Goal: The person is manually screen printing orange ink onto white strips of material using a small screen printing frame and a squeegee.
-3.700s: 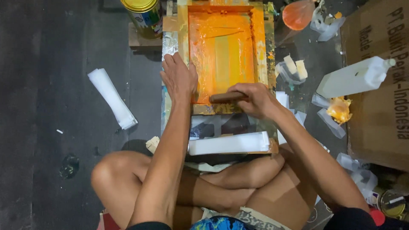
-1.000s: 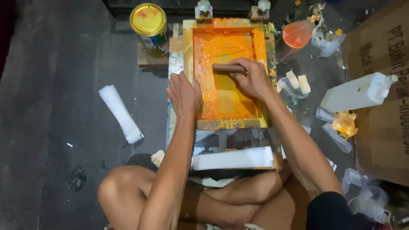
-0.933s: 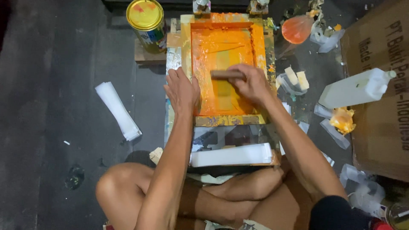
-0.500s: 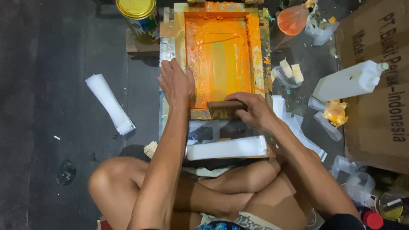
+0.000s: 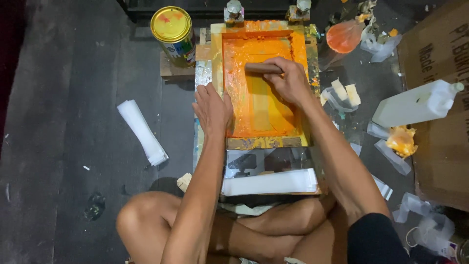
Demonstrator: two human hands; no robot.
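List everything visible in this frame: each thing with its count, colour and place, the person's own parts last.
screen frame: 1, orange with ink, centre, on the floor stand
squeegee: 1, brown, far end of the frame
paint can: 1, yellow lid, left of the frame, on a wood block
paper stack: 1, white, below the frame's near edge
folded paper bundle: 1, white, floor at left
plastic jug: 1, white, lying at right
cardboard box: 1, brown, far right
orange bag: 1, top right
left hand: flat on the frame's left edge
right hand: grip on the squeegee
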